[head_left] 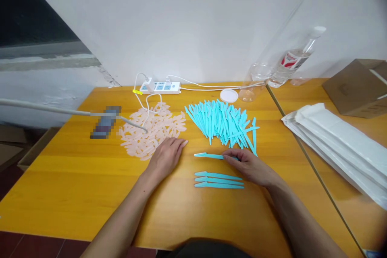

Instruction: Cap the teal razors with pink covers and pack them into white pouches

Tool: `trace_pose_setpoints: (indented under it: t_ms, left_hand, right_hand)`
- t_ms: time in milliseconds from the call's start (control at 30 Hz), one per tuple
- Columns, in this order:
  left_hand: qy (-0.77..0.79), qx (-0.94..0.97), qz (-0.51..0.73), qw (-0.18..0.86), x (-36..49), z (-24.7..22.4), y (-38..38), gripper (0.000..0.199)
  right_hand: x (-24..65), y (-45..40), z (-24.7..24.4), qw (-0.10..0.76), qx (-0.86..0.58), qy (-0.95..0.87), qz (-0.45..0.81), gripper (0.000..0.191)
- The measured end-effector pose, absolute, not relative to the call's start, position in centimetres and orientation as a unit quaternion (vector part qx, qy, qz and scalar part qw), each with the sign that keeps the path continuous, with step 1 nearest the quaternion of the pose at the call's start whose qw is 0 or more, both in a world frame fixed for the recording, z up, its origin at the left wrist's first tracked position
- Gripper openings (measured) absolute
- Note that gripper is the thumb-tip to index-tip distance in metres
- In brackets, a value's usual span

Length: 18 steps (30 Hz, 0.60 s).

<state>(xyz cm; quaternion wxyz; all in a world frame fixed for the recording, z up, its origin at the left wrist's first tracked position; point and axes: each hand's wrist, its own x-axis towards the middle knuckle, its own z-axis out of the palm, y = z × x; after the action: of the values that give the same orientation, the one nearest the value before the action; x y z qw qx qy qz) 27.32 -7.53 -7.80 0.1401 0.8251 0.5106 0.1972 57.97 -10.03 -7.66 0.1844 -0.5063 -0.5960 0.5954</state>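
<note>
My right hand point(246, 163) pinches a turquoise eyebrow razor point(208, 155) by its handle end, with the blade end pointing left. Just nearer to me, three more eyebrow razors point(218, 179) lie side by side on the table. Beyond this hand is a heap of turquoise eyebrow razors point(214, 121). My left hand point(166, 155) rests at the near right edge of a spread of pale pink translucent blade caps point(145, 139). Its fingers are curled together, and whatever may be between them is hidden.
A white power strip point(165, 87) with cables lies against the wall. A blurred phone point(105, 123) is at the left, under a hanging cable point(60, 109). Toward the right are a round white lid point(229, 96), a clear jar point(256, 80), a bottle point(290, 62), white packaging point(338, 141) and a cardboard box point(356, 88).
</note>
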Motion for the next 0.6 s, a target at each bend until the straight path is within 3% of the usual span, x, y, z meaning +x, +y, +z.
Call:
trace_pose_setpoints:
  t_ms: [167,233,433,600]
  left_hand:
    - [0.546,0.652,0.28,0.446,28.2,-7.3,-9.3,0.044]
    - [0.542,0.603,0.28,0.514,28.4,-7.3,-9.8,0.047]
    - [0.548,0.608,0.328,0.472,28.5,-7.7,-10.4,0.031]
    - [0.562,0.543,0.349,0.517,27.9,-7.6,-10.7,0.036]
  right_hand:
    - [58.0,-10.1,-7.7,0.194,-0.507,-0.596,0.591,0.042]
    - [58.1,-10.1,-7.8,0.201,-0.506,-0.6,0.586,0.042]
    - [58.1,-10.2,-7.6,0.204,-0.51,-0.599,0.582,0.043]
    - [58.1,-10.1,-7.6,0.206,-0.508,-0.594,0.589,0.044]
